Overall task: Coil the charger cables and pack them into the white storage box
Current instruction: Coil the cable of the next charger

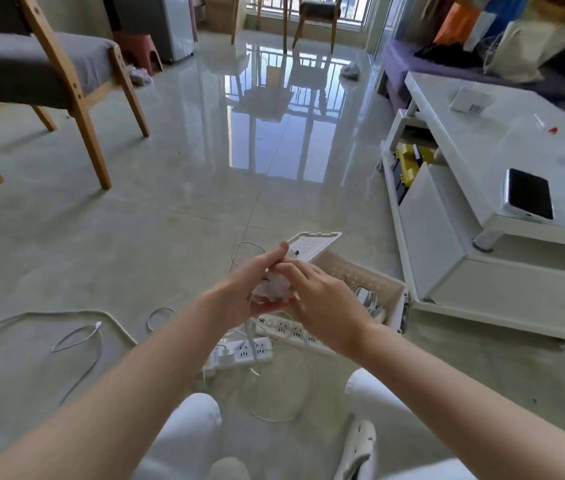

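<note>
My left hand (251,284) and my right hand (322,306) meet above the floor, both closed around a blurred bundle of white charger cable (274,289). A loose strand hangs from the bundle down to a loop on the floor (274,403). Just behind my hands stands the white storage box (392,289), with several white chargers and cables inside; its perforated lid (312,245) leans at the far side. A white power strip (239,353) lies on the floor below my hands, and a second one (295,329) lies against the box. Another white cable (76,341) lies to the left.
A white low table (482,140) stands to the right with a phone (529,195) near its edge and a small white box (470,98). A wooden chair (49,71) stands at the back left. My knees in white trousers (191,427) are at the bottom.
</note>
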